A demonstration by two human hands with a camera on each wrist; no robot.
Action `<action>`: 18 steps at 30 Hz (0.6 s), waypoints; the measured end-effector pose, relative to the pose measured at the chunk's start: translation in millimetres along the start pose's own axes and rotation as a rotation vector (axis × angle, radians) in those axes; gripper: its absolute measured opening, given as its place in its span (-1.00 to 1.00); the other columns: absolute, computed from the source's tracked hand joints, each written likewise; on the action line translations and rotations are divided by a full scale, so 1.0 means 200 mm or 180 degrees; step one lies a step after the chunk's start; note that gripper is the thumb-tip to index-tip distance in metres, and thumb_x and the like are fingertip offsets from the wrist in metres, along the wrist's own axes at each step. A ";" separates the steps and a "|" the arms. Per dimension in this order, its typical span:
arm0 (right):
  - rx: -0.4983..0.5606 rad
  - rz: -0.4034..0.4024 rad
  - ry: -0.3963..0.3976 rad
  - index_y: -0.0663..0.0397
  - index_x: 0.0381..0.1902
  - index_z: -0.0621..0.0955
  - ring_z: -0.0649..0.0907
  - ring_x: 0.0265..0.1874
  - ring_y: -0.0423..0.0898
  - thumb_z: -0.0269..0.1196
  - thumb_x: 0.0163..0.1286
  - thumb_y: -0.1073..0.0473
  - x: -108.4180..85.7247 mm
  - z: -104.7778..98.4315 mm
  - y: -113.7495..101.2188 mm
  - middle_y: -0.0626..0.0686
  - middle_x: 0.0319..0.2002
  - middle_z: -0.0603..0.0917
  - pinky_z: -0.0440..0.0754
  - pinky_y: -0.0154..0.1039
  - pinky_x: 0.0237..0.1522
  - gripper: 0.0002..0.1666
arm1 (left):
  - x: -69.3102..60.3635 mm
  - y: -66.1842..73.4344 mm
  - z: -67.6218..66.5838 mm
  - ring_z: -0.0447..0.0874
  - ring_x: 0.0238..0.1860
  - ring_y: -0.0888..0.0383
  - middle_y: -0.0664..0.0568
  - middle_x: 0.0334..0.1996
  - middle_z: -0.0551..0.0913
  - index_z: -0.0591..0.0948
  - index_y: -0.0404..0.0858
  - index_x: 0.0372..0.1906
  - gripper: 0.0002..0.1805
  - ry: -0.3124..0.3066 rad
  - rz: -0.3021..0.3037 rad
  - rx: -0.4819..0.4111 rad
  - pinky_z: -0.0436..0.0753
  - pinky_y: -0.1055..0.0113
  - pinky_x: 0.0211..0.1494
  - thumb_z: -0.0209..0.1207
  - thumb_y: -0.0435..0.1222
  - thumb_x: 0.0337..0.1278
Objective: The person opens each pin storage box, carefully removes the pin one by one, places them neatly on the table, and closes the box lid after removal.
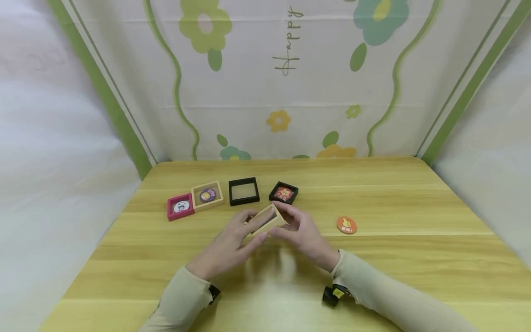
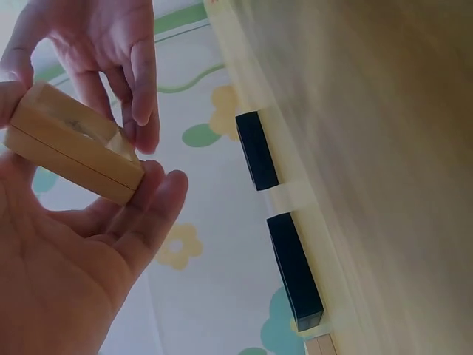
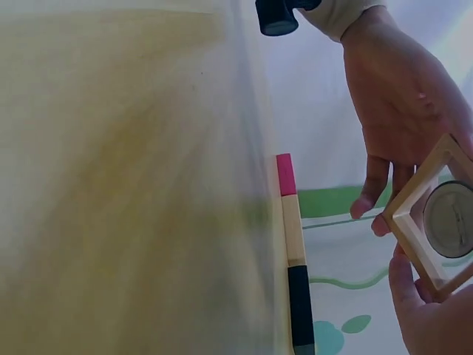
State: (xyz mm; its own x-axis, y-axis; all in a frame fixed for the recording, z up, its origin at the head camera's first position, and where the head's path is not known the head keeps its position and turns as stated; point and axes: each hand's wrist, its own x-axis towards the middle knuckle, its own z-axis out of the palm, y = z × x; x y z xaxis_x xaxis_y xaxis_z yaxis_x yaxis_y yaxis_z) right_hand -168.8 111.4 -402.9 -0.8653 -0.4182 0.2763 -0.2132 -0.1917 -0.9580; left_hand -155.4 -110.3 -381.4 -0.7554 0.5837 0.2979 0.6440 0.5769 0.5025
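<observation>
A light wooden frame (image 1: pixel 265 220) with a clear window is held tilted above the table between both hands. The left hand (image 1: pixel 233 242) grips its left side, thumb along the lower edge; in the left wrist view the left hand (image 2: pixel 81 259) pinches the frame (image 2: pixel 74 151). The right hand (image 1: pixel 302 235) holds the frame's right end with thumb and fingers. Seen from the right wrist, a round disc (image 3: pixel 451 219) sits inside the frame's window, with the right hand (image 3: pixel 443 318) at its lower corner and the left hand (image 3: pixel 403 96) above.
Behind the hands stand a pink frame (image 1: pixel 180 206) and a wooden frame (image 1: pixel 207 196), touching, each with a round badge. A larger black frame (image 1: pixel 244 191) shows no badge; a small black one (image 1: pixel 284 192) holds a red badge. An orange badge (image 1: pixel 346 225) lies right.
</observation>
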 end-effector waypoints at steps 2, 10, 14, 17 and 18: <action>-0.0035 0.0027 -0.0006 0.27 0.45 0.26 0.40 0.32 0.02 0.34 0.31 0.30 0.00 0.00 0.01 0.14 0.40 0.32 0.48 -0.14 0.18 -0.19 | 0.00 0.00 0.01 0.36 0.18 0.14 0.06 0.28 0.32 0.09 0.32 0.53 -0.41 -0.0016 -0.0008 0.0004 0.52 0.03 0.08 -0.12 0.12 0.49; -0.0045 -0.0035 0.0089 0.31 0.43 0.28 0.42 0.30 0.04 0.34 0.31 0.31 0.00 0.02 0.02 0.16 0.40 0.33 0.53 -0.17 0.12 -0.21 | 0.00 0.01 0.01 0.41 0.04 0.20 0.10 0.25 0.31 0.04 0.39 0.53 -0.44 -0.0141 -0.0096 -0.0019 0.54 0.11 0.03 -0.23 0.13 0.52; -0.0008 -0.0043 0.0064 0.30 0.43 0.28 0.43 0.30 0.05 0.34 0.33 0.28 -0.01 0.03 0.01 0.16 0.39 0.34 0.52 -0.17 0.13 -0.21 | -0.01 0.02 0.00 0.43 0.05 0.18 0.07 0.25 0.31 0.05 0.41 0.52 -0.45 -0.0128 -0.0142 -0.0037 0.54 0.07 0.06 -0.23 0.12 0.52; -0.0007 -0.0051 0.0101 0.28 0.43 0.29 0.46 0.27 0.05 0.36 0.32 0.25 -0.02 0.03 0.00 0.17 0.36 0.38 0.53 -0.17 0.12 -0.21 | -0.01 0.04 0.00 0.42 0.03 0.19 0.07 0.24 0.31 0.05 0.41 0.52 -0.46 -0.0158 -0.0138 -0.0049 0.54 0.08 0.05 -0.24 0.12 0.53; -0.0010 -0.0061 0.0126 0.28 0.43 0.30 0.46 0.26 0.05 0.36 0.31 0.25 -0.02 0.03 0.00 0.17 0.35 0.40 0.53 -0.18 0.12 -0.21 | -0.01 0.04 -0.01 0.42 0.03 0.20 0.07 0.24 0.31 0.05 0.40 0.52 -0.46 -0.0170 -0.0128 -0.0049 0.54 0.09 0.05 -0.24 0.12 0.53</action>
State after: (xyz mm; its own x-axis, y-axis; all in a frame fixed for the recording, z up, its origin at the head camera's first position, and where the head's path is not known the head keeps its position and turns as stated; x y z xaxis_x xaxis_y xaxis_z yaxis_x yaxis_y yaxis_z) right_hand -162.7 107.6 -403.9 -0.8784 -0.3789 0.2914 -0.2313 -0.1966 -0.9528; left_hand -149.6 -107.3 -377.1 -0.7728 0.5900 0.2336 0.6109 0.5921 0.5256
